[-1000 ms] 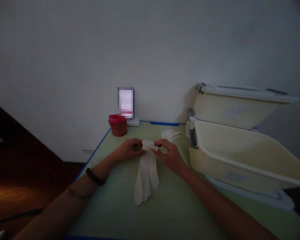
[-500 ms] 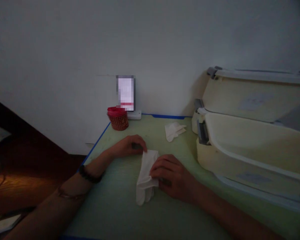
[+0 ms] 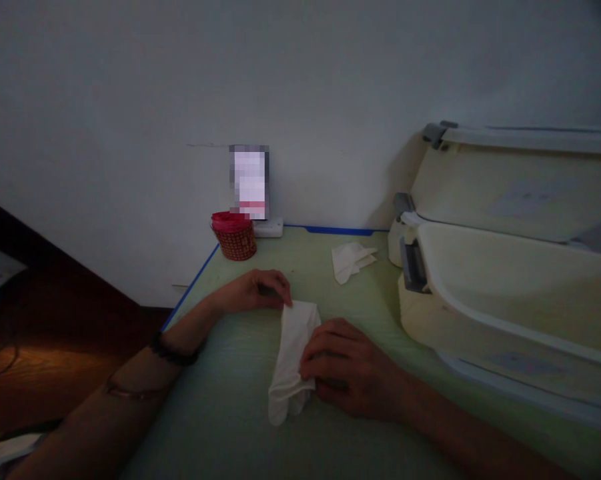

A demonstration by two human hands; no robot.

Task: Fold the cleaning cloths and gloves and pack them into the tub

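Observation:
A thin white glove (image 3: 297,333) lies lengthwise on the light green tabletop (image 3: 360,440), with part of it folded down over its rounded finger ends. At its upper left corner, my left hand (image 3: 260,290) is closed in a pinch on the edge. My right hand (image 3: 347,367) grips the turned-down edge on the right side, lower along the glove. The fingers of my right hand hide part of that edge. Farther back, apart from both hands, is another crumpled white piece (image 3: 350,259) that looks like the same thin material.
A large cream plastic bin (image 3: 430,300) with its lid (image 3: 500,180) raised takes up the right side. At the back left stand a small red woven basket (image 3: 236,243) and a lit, blurred screen (image 3: 250,180) on a white base (image 3: 269,228). Blue edging (image 3: 337,231) borders the table.
My right hand has moved from the glove's top opening down along it, drawing the edge over the finger ends. My left hand keeps its pinch at the top. The view has shifted slightly.

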